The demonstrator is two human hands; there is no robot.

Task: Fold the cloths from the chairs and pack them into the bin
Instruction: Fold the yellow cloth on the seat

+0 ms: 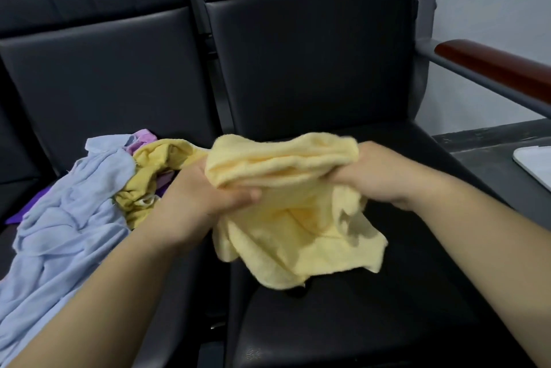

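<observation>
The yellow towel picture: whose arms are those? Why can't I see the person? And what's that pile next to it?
The camera sits on a person's head and looks down, so you see only their arms, just as they do. Their left hand and right hand each grip the top of a pale yellow towel, which hangs above the seat of a black chair. On the next chair lies a crumpled pile: a light blue cloth, a darker yellow cloth and a purple cloth. The bin for the folded ones is not in the picture.
</observation>
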